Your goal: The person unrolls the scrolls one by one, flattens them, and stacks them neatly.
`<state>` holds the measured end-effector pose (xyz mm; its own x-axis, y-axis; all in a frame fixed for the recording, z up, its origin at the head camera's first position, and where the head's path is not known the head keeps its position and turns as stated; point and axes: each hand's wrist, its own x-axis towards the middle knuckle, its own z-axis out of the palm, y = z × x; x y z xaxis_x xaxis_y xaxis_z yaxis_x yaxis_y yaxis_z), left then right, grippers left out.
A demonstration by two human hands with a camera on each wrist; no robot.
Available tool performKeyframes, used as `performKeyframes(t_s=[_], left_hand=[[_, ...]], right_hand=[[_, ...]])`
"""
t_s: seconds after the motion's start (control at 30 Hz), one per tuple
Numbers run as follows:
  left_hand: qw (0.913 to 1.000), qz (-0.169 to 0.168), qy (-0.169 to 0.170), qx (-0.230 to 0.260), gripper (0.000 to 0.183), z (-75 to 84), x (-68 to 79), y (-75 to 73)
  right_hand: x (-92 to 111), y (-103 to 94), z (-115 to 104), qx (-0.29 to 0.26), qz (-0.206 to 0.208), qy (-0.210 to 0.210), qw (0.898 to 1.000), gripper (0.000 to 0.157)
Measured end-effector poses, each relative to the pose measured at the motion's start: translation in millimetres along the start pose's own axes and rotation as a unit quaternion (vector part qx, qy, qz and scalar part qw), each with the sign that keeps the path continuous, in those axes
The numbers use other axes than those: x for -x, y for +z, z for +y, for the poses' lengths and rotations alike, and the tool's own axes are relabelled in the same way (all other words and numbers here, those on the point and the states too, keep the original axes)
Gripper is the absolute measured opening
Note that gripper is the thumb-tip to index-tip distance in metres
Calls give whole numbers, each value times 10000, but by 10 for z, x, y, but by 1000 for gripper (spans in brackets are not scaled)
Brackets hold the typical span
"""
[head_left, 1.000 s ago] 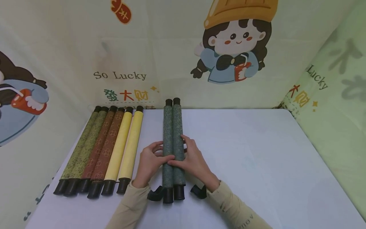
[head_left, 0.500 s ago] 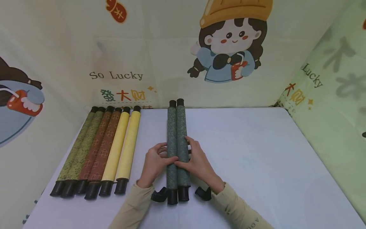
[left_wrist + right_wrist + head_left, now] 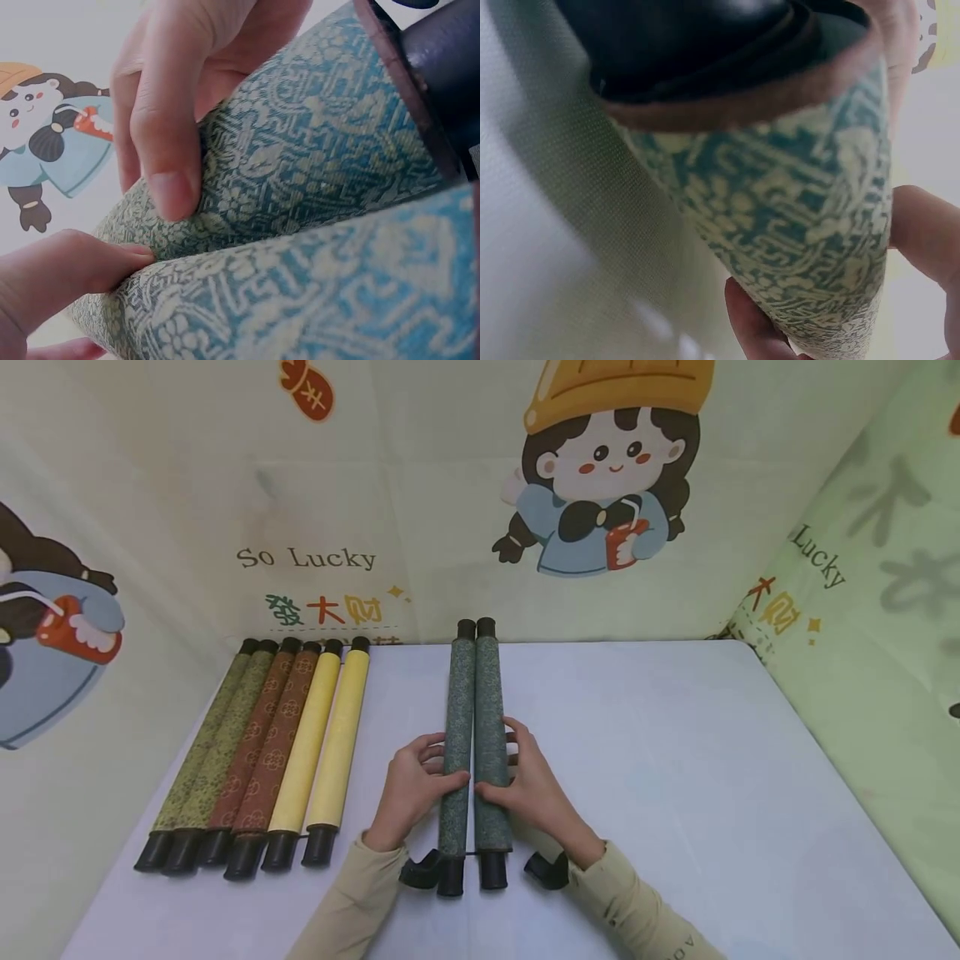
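Observation:
Two scroll rolls with teal patterned cloth and black end knobs lie side by side, lengthwise away from me. In the head view my left hand (image 3: 408,789) grips the left scroll roll (image 3: 457,727), its thumb across the top. My right hand (image 3: 536,785) holds the right scroll roll (image 3: 491,735) in the same way. A narrow gap runs between the rolls, with a thin dark link near their front ends. The right wrist view shows the right roll's cloth and knob (image 3: 682,45) up close, with fingertips curled at its side (image 3: 754,319).
To the left lie paired rolls: olive (image 3: 225,735), brown (image 3: 273,743) and yellow (image 3: 336,739), all with black knobs. They rest on a white table (image 3: 660,760). A printed cloth backdrop (image 3: 442,527) stands behind the table. Black wrist devices (image 3: 547,870) sit near the front knobs.
The two teal rolls and both hands have shifted to the right. The rolls, side by side before, now have a narrow gap between them, and the thumbs have drawn apart.

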<state>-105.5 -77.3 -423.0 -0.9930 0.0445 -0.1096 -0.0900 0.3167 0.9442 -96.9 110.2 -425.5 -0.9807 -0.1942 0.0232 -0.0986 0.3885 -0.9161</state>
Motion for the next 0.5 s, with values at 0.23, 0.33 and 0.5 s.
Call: performKeyframes(t_s=[0.23, 0.33, 0.5], left_hand=[[9998, -30, -148, 128, 68, 14, 0, -14], [9996, -24, -224, 149, 68, 23, -4, -19], [9996, -4, -296, 41, 69, 28, -13, -20]], right_hand=[[-33, -43, 42, -291, -122, 173, 9994, 96], [-48, -61, 63, -453, -195, 265, 9984, 97], [-61, -104, 77, -764, -342, 429, 9956, 101]])
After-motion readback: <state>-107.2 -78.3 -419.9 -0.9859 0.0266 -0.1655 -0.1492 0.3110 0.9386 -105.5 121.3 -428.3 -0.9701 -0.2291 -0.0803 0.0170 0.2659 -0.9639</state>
